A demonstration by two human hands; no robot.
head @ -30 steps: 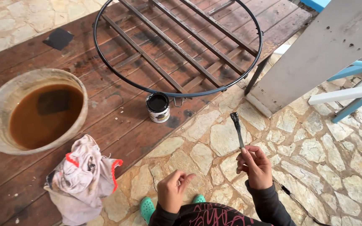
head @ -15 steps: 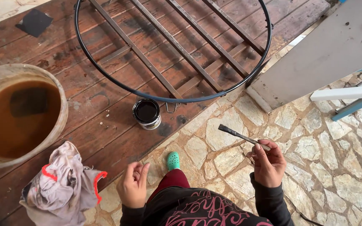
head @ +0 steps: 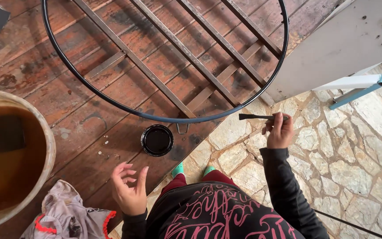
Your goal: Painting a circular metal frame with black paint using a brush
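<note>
- While I stand at the edge of the boards, my right hand (head: 280, 131) pinches a small paintbrush (head: 257, 117) between thumb and fingers, handle in the fist, dark bristles pointing left, level, in the air over the stone paving (head: 354, 168)
- Left hand (head: 129, 188): empty, palm up, fingers loosely spread and a little curled, hovering above the wooden boards (head: 67, 110) near the paint tin
- Paint tin (head: 157, 140): small, round, open, dark paint inside, standing on the boards just below the ring's lowest curve, between my two hands
- Round metal grille (head: 164, 66): a dark hoop with straight cross bars, lying flat on the boards; the hoop looks black and glossy, the bars rusty brown and bare, so by my judgement the rim is coated and the bars are left to do
- Bucket (head: 47, 146): pale, at the left edge, holding brown liquid with a dark square thing in it
- Cloth (head: 67, 217): grey rag with red trim, crumpled below the bucket
- Grey panel (head: 345, 44) and pale blue frame (head: 368, 84): upper right, well apart from my hands
- Against half a second ago: the brush has levelled from a slant, the right hand sits higher and closer to the hoop, the left has shifted right toward the tin, and the view has tipped nearer the grille
</note>
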